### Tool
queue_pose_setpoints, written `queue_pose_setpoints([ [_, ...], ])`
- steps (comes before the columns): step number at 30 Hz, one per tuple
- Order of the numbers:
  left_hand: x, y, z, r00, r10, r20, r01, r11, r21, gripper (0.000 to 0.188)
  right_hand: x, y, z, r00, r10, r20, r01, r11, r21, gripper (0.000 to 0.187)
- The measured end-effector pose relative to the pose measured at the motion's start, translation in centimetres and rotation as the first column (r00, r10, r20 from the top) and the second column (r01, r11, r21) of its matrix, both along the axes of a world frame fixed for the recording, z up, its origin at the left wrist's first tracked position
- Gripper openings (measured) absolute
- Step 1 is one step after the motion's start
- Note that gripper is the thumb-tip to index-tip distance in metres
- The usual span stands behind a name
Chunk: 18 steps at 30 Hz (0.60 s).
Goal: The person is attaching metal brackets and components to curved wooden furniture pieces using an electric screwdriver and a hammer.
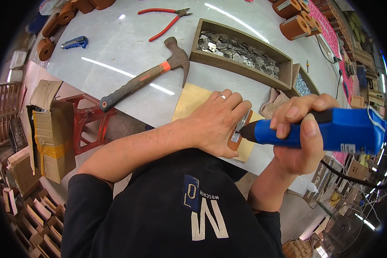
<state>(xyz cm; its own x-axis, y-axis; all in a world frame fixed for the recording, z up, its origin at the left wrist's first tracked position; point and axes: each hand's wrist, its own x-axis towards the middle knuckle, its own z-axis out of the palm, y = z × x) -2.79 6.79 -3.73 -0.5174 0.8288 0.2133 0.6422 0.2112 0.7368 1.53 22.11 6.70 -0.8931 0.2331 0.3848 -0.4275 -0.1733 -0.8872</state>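
My right hand (303,129) is wrapped round a blue and black electric screwdriver (350,129), its dark nose pointing left. The tip of the screwdriver meets a small metal plate (236,136) on an orange-brown piece (233,146). From the left, my left hand (215,122) grips that brown piece, thumb at its near end and fingers along its far side; part of it is hidden under the hand. Beneath lies a yellowish board (188,99) on the grey table. Whether a screw sits under the tip is too small to tell.
Beyond my hands stand a wooden tray (234,71) of metal plates and a smaller box of screws (302,86), near a crumpled cloth (274,103). A claw hammer (142,81), red-handled cutters (165,28) and a blue utility knife (75,42) lie left. Brown cylinders (296,26) stand far right.
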Motion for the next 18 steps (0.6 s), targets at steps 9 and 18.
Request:
queue_pose_setpoints([
  [9,0.0,0.0,0.0,0.999,0.020,-0.048,-0.018,1.000,0.024,0.091,-2.0,0.2,-0.2,0.983,0.094,0.157,-0.104,0.993,0.059,0.026],
  [18,-0.1,0.0,0.0,0.999,0.004,-0.034,-0.004,1.000,0.008,0.092,-2.4,-0.2,0.0,0.983,0.024,0.180,-0.008,0.996,-0.085,0.028],
])
